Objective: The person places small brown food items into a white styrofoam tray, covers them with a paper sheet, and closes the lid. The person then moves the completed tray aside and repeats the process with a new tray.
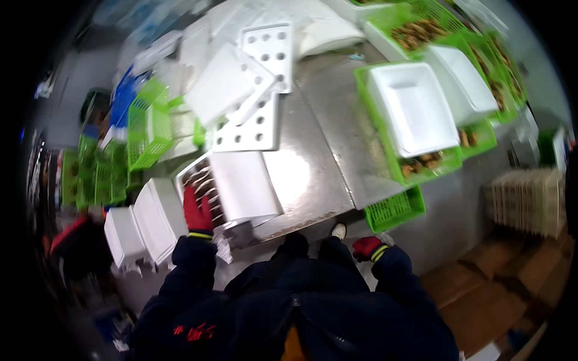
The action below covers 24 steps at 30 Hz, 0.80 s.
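My left hand (197, 212), in a red glove with a yellow-striped cuff, reaches into a white foam box (179, 175) at the table's near left edge. Its fingers are stretched out and apart, resting on rows of dark brown pieces with pale edges (203, 180); their kind is too blurred to name. A white sheet or lid (245, 185) lies just right of these rows. My right hand (368, 248), also red-gloved, hangs low beyond the table's front edge, away from the goods. Its fingers are curled, and nothing shows in them.
White foam trays with round holes (268, 48) and flat white panels (220, 84) lie farther back on the metal table (313, 138). At right, a white foam box (415, 108) sits on a green crate (385, 141) holding brown pieces. More foam boxes (158, 219) stand at left; cardboard boxes (481, 301) lie lower right.
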Motion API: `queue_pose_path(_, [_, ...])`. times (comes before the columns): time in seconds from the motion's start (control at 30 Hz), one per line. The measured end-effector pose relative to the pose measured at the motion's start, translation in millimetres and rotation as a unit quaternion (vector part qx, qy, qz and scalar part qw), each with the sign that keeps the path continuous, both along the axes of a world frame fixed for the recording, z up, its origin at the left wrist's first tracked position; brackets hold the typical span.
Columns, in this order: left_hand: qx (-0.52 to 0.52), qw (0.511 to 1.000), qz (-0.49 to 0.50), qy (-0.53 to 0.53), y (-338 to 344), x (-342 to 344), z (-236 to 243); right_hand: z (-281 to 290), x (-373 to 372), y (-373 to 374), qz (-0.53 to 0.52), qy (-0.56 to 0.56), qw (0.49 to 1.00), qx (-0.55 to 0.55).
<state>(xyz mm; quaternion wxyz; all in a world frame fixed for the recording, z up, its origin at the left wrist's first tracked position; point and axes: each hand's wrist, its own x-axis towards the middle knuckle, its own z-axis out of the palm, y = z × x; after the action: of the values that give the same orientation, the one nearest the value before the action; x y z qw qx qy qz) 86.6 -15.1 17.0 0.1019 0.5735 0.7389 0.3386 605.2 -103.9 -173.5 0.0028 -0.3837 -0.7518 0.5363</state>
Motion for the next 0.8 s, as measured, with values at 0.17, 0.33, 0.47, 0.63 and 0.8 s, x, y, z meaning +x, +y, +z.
queue_pose_path(0.17, [0.041, 0.982, 0.065, 0.175, -45, -56, 2, 156, -102, 63, -0.227, 0.112, 0.930, -0.267])
queue_pose_path(0.33, [0.038, 0.989, 0.140, 0.033, -83, -102, -16, 137, -184, 105, -0.253, 0.189, 0.942, -0.115])
queue_pose_path(0.47, [-0.017, 0.977, 0.149, -0.150, -109, -118, -30, 124, -231, 109, -0.251, 0.047, 0.828, -0.499])
queue_pose_path(0.63, [-0.201, 0.963, 0.127, -0.131, -127, -130, -79, 49, -266, 104, -0.342, 0.407, 0.571, -0.625])
queue_pose_path(0.8, [-0.172, 0.977, 0.113, -0.049, -97, -119, -90, 152, -315, 118, -0.519, 0.400, 0.685, -0.319])
